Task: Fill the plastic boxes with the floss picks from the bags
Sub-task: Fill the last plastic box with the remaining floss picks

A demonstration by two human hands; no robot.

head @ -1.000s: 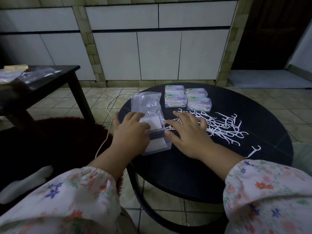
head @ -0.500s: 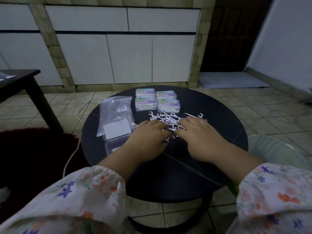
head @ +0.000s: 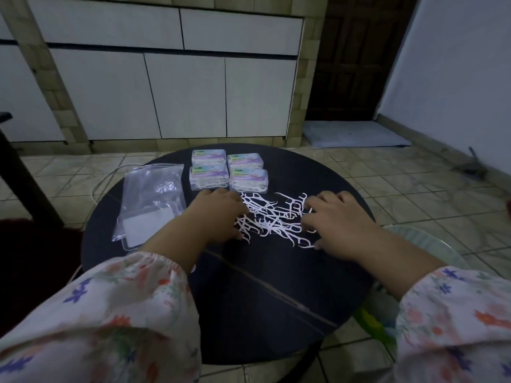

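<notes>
The floss picks lie loose mid-surface, I judge for raking together. My left hand and right hand flank the heap, fingers relaxed on it, gripping nothing. The open plastic box waits left; four filled boxes stand behind.

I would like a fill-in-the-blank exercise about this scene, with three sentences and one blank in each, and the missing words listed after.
1. The filled plastic boxes at the far side of the round table number ____.
2. The loose floss picks lie in a pile between the left hand and the ____ hand.
3. The clear bag lies on the ____ side of the table.

Missing words: four; right; left
</notes>
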